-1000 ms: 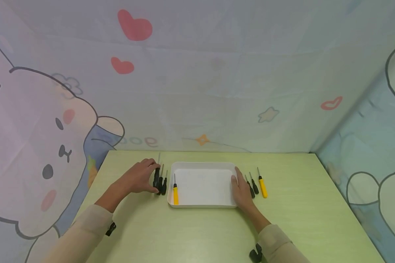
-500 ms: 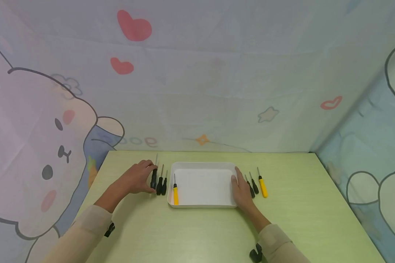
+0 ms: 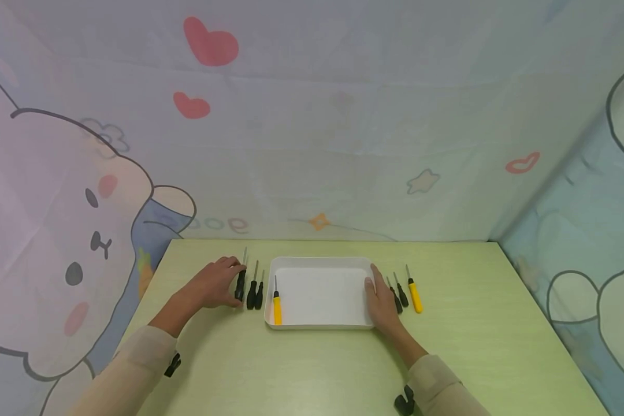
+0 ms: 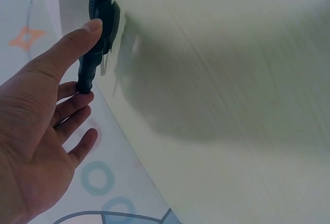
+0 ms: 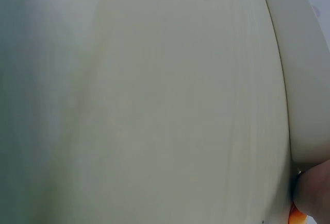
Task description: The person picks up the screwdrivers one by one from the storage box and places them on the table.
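Note:
My left hand (image 3: pixel 215 285) pinches a black-handled screwdriver (image 3: pixel 240 285) between thumb and fingertips, left of the tray. In the left wrist view, the thumb lies across its dark handle (image 4: pixel 89 69), while the lower fingers are loosely bent. Two more black screwdrivers, one larger (image 3: pixel 252 294) and one smaller (image 3: pixel 259 296), lie side by side just right of that hand. My right hand (image 3: pixel 382 303) holds the right wall of a white rectangular tray (image 3: pixel 322 326), thumb over the rim. Inside the tray, along its left side, lies a yellow-handled screwdriver (image 3: pixel 277 309).
Right of the tray lie another yellow screwdriver (image 3: pixel 415 296) and two small black screwdrivers, one of them (image 3: pixel 403 294) beside the other, which my right hand partly covers. A printed cloth (image 3: pixel 312 144) hangs behind the pale green table (image 3: pixel 301 370).
My left hand has moved slightly left with its black screwdriver, opening a gap from the two beside it. The right hand and tray have stayed put.

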`<state>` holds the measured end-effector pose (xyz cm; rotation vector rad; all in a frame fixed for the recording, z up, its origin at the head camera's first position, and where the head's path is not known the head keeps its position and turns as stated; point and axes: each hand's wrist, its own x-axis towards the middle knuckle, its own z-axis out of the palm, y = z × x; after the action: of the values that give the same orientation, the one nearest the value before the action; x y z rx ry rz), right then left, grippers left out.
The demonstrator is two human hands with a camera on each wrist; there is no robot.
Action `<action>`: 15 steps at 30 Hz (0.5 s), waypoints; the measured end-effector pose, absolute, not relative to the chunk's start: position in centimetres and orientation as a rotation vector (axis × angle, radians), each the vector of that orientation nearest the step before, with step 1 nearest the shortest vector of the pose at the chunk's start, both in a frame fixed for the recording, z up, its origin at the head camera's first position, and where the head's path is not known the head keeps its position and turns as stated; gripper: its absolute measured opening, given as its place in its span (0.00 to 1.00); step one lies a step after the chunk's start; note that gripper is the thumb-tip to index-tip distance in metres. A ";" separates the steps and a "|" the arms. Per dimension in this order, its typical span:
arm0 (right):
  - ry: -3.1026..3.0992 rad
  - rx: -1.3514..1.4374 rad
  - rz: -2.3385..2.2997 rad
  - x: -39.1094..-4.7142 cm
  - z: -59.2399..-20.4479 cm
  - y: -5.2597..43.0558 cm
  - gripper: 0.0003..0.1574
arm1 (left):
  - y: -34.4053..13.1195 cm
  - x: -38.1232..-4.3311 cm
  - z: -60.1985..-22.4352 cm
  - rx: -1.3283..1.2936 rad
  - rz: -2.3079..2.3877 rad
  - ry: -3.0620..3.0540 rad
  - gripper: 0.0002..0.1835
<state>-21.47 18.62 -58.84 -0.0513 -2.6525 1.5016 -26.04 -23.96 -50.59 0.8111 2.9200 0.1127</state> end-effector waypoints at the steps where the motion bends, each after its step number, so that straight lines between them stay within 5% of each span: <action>1: -2.653 -0.049 1.503 -21.5 -58.9 18.6 0.37 | -24.0 -26.1 -50.6 0.809 0.109 2.916 0.49; 15: -2.650 -0.048 1.503 -21.5 -58.9 18.6 0.37 | -24.3 -26.1 -51.6 0.793 0.106 2.889 0.48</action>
<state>-21.49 18.61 -58.85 -0.0476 -2.6504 1.5033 -26.12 -24.31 -51.57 0.7927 2.8885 0.1058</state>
